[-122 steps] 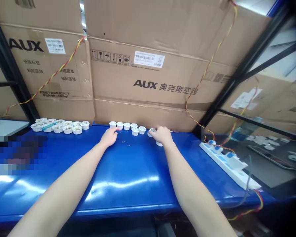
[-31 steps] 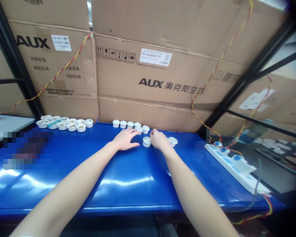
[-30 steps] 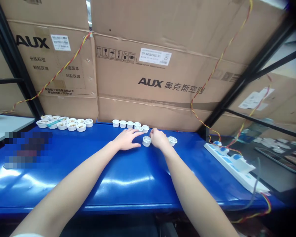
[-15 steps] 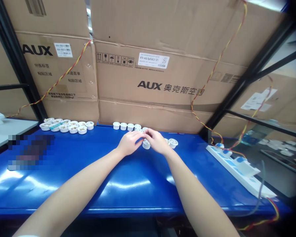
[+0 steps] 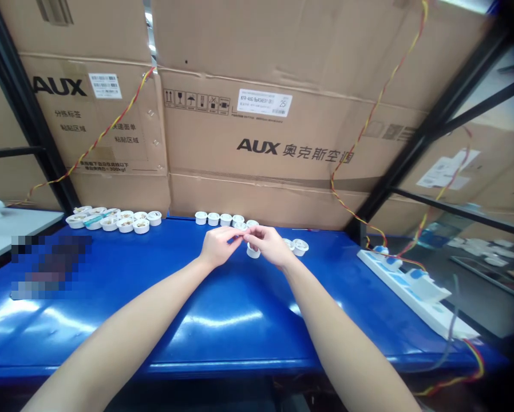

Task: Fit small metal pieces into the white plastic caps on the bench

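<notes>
Small white cup (image 5: 253, 252) on the blue tabletop (image 5: 175, 320), right below where the hands meet, its top partly hidden by R-hand fingers — can't make out if they touch it. L hand (image 5: 219, 246) & R hand (image 5: 271, 246) both have thumb & fingers drawn in, tips meeting just above/behind that cup; whether a tiny pc is pinched btwn them is too small to see. Just R of the R hand: two more cups, the outer cup (image 5: 300, 247) in full view, the inner cup (image 5: 289, 244) partly covered by the hand. Behind the hands, row of similar cups (image 5: 213, 219) near the cardboard wall (image 5: 205, 131). Well off to the L, a tight cluster of cups (image 5: 109, 223) w/ small bits inside, teal strip (image 5: 95, 220) lying across some. Nearer on that side, a pixelated dark item (image 5: 53, 266). Far R edge: white power strip (image 5: 415, 297) w/ plugs in — red/yel twisted wire (image 5: 360, 134) hangs in front of the cardboard above.
</notes>
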`<state>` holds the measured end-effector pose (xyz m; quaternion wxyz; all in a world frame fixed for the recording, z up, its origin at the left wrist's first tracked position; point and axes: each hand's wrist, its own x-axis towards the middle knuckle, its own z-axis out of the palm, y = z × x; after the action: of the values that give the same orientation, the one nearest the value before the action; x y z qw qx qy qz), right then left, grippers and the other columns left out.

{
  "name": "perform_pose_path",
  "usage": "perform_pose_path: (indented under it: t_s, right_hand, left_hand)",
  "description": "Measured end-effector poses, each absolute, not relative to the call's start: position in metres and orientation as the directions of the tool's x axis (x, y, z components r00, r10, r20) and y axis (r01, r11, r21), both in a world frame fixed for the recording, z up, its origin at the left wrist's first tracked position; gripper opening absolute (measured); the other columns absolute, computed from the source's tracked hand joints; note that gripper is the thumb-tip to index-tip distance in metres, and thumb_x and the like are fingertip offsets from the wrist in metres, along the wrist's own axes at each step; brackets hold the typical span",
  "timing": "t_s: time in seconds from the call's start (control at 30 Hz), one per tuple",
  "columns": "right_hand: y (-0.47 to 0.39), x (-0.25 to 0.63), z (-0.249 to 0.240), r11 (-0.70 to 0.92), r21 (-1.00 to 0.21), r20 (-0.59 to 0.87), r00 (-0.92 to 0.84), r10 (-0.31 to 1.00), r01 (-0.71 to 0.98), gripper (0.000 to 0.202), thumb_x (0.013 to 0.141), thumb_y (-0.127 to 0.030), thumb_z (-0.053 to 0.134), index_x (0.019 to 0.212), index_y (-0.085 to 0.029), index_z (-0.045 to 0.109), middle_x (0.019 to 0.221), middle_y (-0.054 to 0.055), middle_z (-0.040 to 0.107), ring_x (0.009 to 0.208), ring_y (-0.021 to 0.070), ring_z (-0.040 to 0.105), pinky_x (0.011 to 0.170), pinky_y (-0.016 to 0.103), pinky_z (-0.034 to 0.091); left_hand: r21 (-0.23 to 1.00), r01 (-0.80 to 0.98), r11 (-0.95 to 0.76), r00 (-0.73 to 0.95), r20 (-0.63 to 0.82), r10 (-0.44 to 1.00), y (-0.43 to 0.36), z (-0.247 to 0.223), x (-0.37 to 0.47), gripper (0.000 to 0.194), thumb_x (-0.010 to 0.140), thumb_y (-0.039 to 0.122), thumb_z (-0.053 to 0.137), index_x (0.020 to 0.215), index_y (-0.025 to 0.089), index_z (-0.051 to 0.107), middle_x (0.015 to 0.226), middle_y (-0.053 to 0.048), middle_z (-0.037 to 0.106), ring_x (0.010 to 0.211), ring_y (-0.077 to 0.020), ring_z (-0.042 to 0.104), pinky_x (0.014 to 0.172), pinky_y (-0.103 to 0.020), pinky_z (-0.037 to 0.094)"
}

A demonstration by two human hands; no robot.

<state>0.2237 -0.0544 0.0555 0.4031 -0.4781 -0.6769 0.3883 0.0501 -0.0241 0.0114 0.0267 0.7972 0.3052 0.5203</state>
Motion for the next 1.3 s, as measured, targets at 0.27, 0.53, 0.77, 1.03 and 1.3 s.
perform_pose_path:
  t_s: [0.27,0.53,0.77,1.03,1.3]
  right_hand:
    - [-0.053,0.226,0.056,0.285,-0.894,0.220,-0.214,0.952,0.346,0.033,0.079,-0.047,0.061,0.089,-0.015,0.065,0.074,0.001,0.063,0.061,0.0120,0.052,0.059,0.024,0.042]
    - [-0.050,0.245,0.061,-0.018,-0.313,0.258,0.103,0.961,0.950,0.019,0.091,-0.026,0.047,0.097,-0.021,0.065,0.093,0.009,0.071,0.090,0.0233,0.065,0.080,0.029,0.043]
    - [-0.049,0.237,0.053,-0.021,-0.573,0.032,0.047,0.998,0.819,0.024,0.096,-0.026,0.039,0.105,-0.021,0.060,0.083,0.005,0.073,0.061,0.0149,0.065,0.062,0.024,0.044]
    - [-0.057,0.238,0.063,0.304,-0.288,0.249,-0.236,0.939,0.908,0.016,0.090,-0.025,0.055,0.091,-0.020,0.069,0.095,0.005,0.073,0.087,0.0183,0.064,0.076,0.024,0.042]
    - [-0.060,0.228,0.060,0.405,-0.081,0.212,-0.381,0.900,0.911,0.020,0.093,-0.023,0.051,0.099,-0.023,0.071,0.104,0.006,0.071,0.093,0.0204,0.064,0.077,0.026,0.041]
  left_hand:
    - [0.436,0.501,-0.748,0.267,0.744,0.612,-0.026,0.015,0.051,0.021,0.094,0.035,0.053,0.097,0.024,0.071,0.098,-0.001,0.076,0.088,-0.0165,0.069,0.080,-0.029,0.055]
    - [0.348,0.626,-0.698,0.428,0.594,0.681,-0.027,0.012,0.056,0.048,0.082,0.047,0.068,0.123,0.023,0.059,0.129,-0.007,0.063,0.121,-0.0276,0.055,0.102,-0.042,0.044]
    - [0.247,0.702,-0.668,0.547,0.414,0.728,-0.025,0.007,0.060,0.041,0.080,0.055,0.065,0.109,0.024,0.065,0.108,-0.007,0.071,0.104,-0.0302,0.061,0.092,-0.042,0.045]
    - [0.287,0.680,-0.675,0.564,0.384,0.731,-0.022,0.003,0.055,0.038,0.081,0.047,0.063,0.112,0.025,0.061,0.107,-0.007,0.069,0.103,-0.0293,0.061,0.091,-0.042,0.045]
    - [0.310,0.636,-0.707,0.599,0.379,0.705,-0.022,0.000,0.054,0.042,0.082,0.043,0.061,0.119,0.024,0.057,0.112,-0.009,0.066,0.108,-0.0299,0.058,0.093,-0.043,0.045]
